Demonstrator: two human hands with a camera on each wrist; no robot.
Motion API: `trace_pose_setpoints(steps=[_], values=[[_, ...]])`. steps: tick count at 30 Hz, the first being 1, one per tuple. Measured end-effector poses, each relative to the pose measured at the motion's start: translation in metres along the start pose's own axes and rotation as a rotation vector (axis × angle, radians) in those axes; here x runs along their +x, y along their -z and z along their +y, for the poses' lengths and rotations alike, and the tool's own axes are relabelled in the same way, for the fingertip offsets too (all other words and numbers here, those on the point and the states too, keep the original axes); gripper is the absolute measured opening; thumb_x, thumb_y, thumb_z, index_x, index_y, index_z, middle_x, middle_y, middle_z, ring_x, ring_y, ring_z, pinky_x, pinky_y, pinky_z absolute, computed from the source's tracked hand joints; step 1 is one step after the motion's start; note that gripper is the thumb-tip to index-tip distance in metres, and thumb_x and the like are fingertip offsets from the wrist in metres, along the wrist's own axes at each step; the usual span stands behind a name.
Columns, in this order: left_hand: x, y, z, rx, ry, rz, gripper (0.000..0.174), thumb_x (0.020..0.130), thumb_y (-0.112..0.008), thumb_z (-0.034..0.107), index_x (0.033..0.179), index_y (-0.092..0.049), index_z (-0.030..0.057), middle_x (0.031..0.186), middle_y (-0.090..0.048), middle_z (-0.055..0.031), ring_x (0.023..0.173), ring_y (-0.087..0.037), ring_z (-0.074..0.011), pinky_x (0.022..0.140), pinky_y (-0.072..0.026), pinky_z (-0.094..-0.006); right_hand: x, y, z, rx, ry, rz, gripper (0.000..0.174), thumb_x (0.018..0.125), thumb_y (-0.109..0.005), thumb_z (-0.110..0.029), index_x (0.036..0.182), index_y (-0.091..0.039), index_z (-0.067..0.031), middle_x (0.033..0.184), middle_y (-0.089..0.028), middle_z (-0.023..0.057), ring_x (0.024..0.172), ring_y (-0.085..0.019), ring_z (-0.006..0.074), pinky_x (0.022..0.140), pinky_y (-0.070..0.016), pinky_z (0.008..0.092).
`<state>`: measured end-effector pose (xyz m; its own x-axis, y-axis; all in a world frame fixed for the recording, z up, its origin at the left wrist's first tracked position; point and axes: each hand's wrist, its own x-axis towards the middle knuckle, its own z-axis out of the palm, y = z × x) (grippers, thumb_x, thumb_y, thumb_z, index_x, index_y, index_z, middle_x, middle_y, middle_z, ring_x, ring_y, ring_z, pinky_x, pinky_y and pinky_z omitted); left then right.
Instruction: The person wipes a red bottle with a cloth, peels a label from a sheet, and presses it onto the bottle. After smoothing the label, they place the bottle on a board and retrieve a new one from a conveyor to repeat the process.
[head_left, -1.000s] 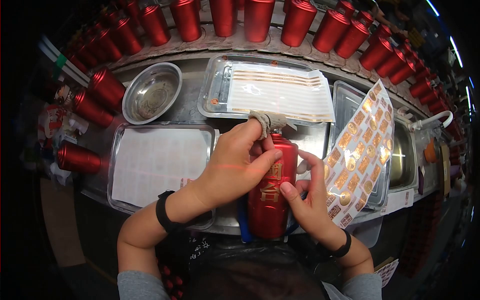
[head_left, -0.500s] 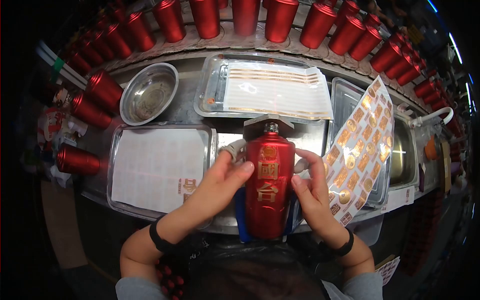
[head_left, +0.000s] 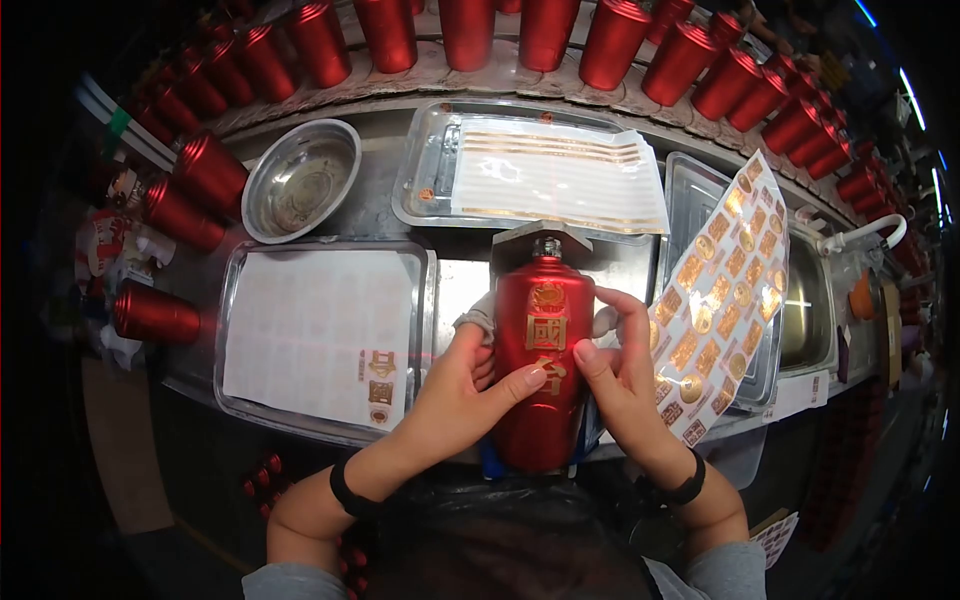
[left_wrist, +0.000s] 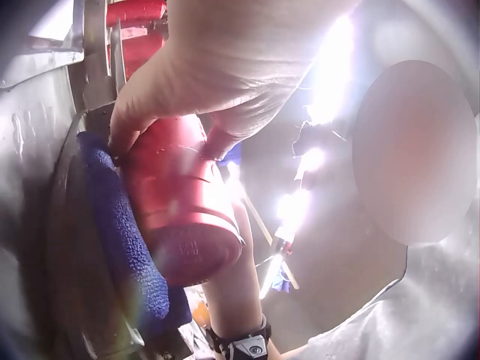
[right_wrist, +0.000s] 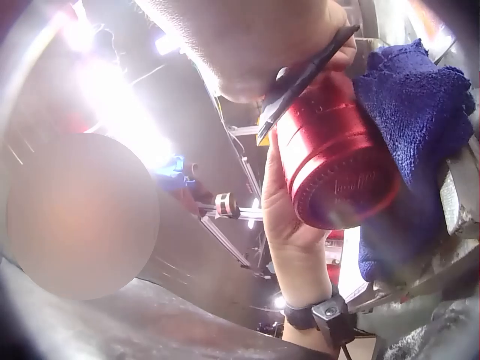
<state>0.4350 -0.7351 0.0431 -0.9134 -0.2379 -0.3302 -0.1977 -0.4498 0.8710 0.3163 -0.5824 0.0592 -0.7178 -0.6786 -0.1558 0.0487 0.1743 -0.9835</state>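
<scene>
A red bottle (head_left: 537, 420) with gold characters and a round emblem lies in front of the person, its neck against a grey rest (head_left: 515, 240). From the left side the left hand (head_left: 458, 392) grips it, thumb across the lower gold character, a cloth wrap on one finger. At the right side the right hand (head_left: 622, 385) holds the bottle between thumb and fingers. The left wrist view shows the bottle's base (left_wrist: 196, 251) beside a blue cloth (left_wrist: 124, 225); in the right wrist view the blue cloth (right_wrist: 416, 105) lies along the bottle (right_wrist: 319, 135).
A tray with a label sheet (head_left: 310, 330) is at left, a metal bowl (head_left: 302, 180) behind it. A tray with gold-striped strips (head_left: 550, 170) stands at the back, a gold sticker sheet (head_left: 720, 300) at right, by a sink (head_left: 805, 320). Red bottles (head_left: 385, 35) line the far belt.
The left hand moved down from the bottle's neck, drew off to its left side, then came back with its thumb over the lower character. Bottles on the far belt shifted.
</scene>
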Motion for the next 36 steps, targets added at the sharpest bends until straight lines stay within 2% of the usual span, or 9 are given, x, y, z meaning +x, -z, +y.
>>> trace_pose_setpoints(steps=[4,7,13,16,22,25,28,31,36], values=[[0.000,0.003,0.002,-0.039,-0.001,-0.023,0.066,0.091,-0.071,0.017,0.141,-0.032,-0.0012,0.134,-0.051,-0.0163,0.124,-0.053,-0.0188,0.106,-0.0423,-0.0340,0.002,-0.003,0.002,-0.024,0.055,0.015,0.055,0.097,-0.061,-0.018,0.141,-0.031,-0.0036,0.115,-0.052,0.0089,0.071,-0.058,0.0036,0.061,-0.0463,0.0172],[0.001,0.002,0.001,-0.087,0.016,-0.037,0.070,0.091,-0.072,0.016,0.143,-0.029,-0.0013,0.135,-0.050,-0.0160,0.125,-0.052,-0.0186,0.106,-0.0418,-0.0341,0.001,0.002,0.001,0.008,0.012,-0.008,0.060,0.094,-0.065,-0.019,0.142,-0.032,-0.0021,0.122,-0.047,0.0103,0.070,-0.057,0.0042,0.061,-0.0464,0.0176],[-0.001,0.007,-0.008,0.020,-0.048,-0.055,0.077,0.087,-0.076,0.015,0.145,-0.027,0.0004,0.135,-0.049,-0.0156,0.127,-0.050,-0.0195,0.109,-0.0396,-0.0364,-0.002,-0.001,0.005,-0.235,0.069,-0.024,0.083,0.084,-0.078,-0.025,0.146,-0.030,0.0019,0.127,-0.044,0.0136,0.077,-0.057,0.0080,0.060,-0.0458,0.0182],[0.001,0.001,-0.011,0.035,-0.039,-0.066,0.073,0.088,-0.075,0.018,0.141,-0.028,-0.0031,0.136,-0.047,-0.0187,0.129,-0.049,-0.0226,0.109,-0.0392,-0.0375,-0.004,0.003,0.001,-0.216,0.052,-0.011,0.088,0.081,-0.080,-0.026,0.147,-0.028,0.0023,0.130,-0.044,0.0157,0.083,-0.054,0.0085,0.060,-0.0452,0.0184],[0.002,0.003,-0.009,0.022,-0.054,-0.076,0.073,0.088,-0.074,0.017,0.141,-0.029,-0.0031,0.136,-0.047,-0.0194,0.130,-0.048,-0.0238,0.110,-0.0387,-0.0382,-0.003,0.006,0.005,-0.291,0.067,-0.009,0.092,0.079,-0.082,-0.028,0.147,-0.029,0.0021,0.132,-0.043,0.0169,0.086,-0.056,0.0088,0.063,-0.0464,0.0195],[0.002,0.006,-0.009,0.018,-0.079,-0.069,0.073,0.088,-0.074,0.018,0.141,-0.029,-0.0022,0.137,-0.046,-0.0190,0.129,-0.049,-0.0236,0.110,-0.0386,-0.0383,-0.002,0.004,0.007,-0.317,0.099,-0.001,0.091,0.079,-0.082,-0.028,0.146,-0.029,0.0014,0.130,-0.044,0.0164,0.080,-0.055,0.0080,0.060,-0.0448,0.0189],[0.004,0.006,-0.008,-0.029,-0.040,-0.053,0.081,0.090,-0.072,0.017,0.151,-0.021,0.0021,0.138,-0.047,-0.0142,0.127,-0.050,-0.0184,0.108,-0.0396,-0.0351,0.000,0.004,0.003,-0.214,0.066,-0.010,0.085,0.081,-0.080,-0.028,0.146,-0.032,0.0000,0.127,-0.045,0.0144,0.071,-0.051,0.0046,0.056,-0.0413,0.0168],[0.010,0.006,0.001,-0.201,0.064,0.008,0.064,0.091,-0.070,0.017,0.140,-0.033,-0.0013,0.133,-0.052,-0.0155,0.125,-0.052,-0.0191,0.105,-0.0424,-0.0333,0.007,0.003,0.011,-0.035,0.002,0.015,0.076,0.086,-0.075,-0.025,0.144,-0.033,-0.0011,0.121,-0.047,0.0110,0.065,-0.049,0.0012,0.054,-0.0393,0.0154],[0.011,0.000,-0.006,-0.085,-0.001,0.032,0.062,0.092,-0.070,0.017,0.140,-0.034,0.0006,0.131,-0.053,-0.0145,0.123,-0.053,-0.0177,0.104,-0.0434,-0.0315,0.006,0.002,0.013,0.008,0.037,0.025,0.062,0.092,-0.066,-0.018,0.143,-0.035,-0.0015,0.109,-0.053,0.0050,0.061,-0.046,-0.0009,0.054,-0.0385,0.0149]])
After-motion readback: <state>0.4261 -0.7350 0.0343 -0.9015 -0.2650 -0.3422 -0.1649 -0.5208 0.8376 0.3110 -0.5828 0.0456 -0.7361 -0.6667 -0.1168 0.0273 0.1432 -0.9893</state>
